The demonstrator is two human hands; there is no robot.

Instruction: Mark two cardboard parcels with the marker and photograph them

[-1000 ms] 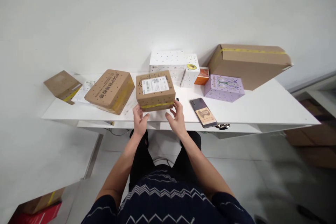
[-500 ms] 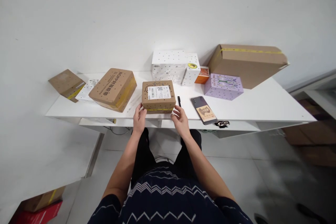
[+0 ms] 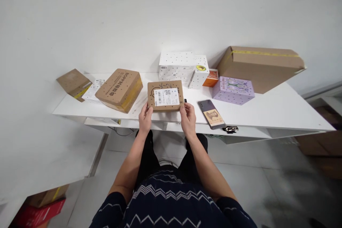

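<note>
At the far left edge of the white bench [image 3: 280,108] lies a small brown carton [image 3: 74,83] with yellow tape, partly overhanging. Just beside it sits a white dotted packet [image 3: 93,89], then a larger brown carton with printed lettering [image 3: 120,89], set at an angle.

Near the bench's front edge, at centre, is the labelled brown box [image 3: 165,96], its white shipping label facing up. The left hand [image 3: 145,118] holds the box's near left corner, fingers closed against it. The right hand [image 3: 188,117] holds the near right corner likewise, fingers gripping the box. A small dark object shows just at the box's right edge; its kind cannot be told.

Behind the box stands a white dotted box [image 3: 177,65], with a smaller white box bearing a yellow mark [image 3: 200,75] and an orange box [image 3: 212,78] to its right. A phone [image 3: 212,114] lies flat near the front edge. Further right are a lilac box [image 3: 233,90] and a large brown carton [image 3: 260,67] leaning against the wall.
</note>
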